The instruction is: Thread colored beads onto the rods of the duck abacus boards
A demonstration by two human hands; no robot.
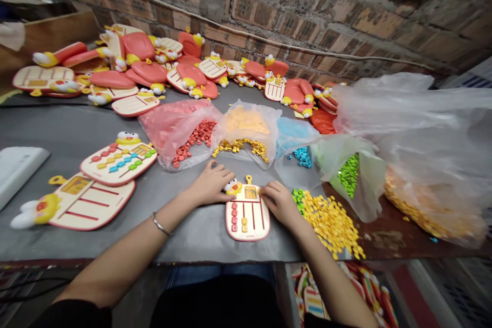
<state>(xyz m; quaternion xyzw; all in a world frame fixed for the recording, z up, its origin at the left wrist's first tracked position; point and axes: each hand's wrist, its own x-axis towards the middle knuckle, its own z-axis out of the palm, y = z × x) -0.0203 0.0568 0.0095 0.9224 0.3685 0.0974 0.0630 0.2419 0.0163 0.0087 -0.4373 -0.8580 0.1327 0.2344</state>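
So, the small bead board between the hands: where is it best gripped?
Take the board by its bare lower rim, coming from the near side. That rounded edge is free of beads, while the duck head, the left hand and the right hand crowd the top end. It lies flat on the grey table, so a slight tilt may help fingers get under.

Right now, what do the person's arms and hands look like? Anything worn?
Bare, no gloves on the left hand or the right hand. A thin silver bangle circles the left wrist. The forearms are uncovered, and a dark sleeve shows at the bottom edge of the view.
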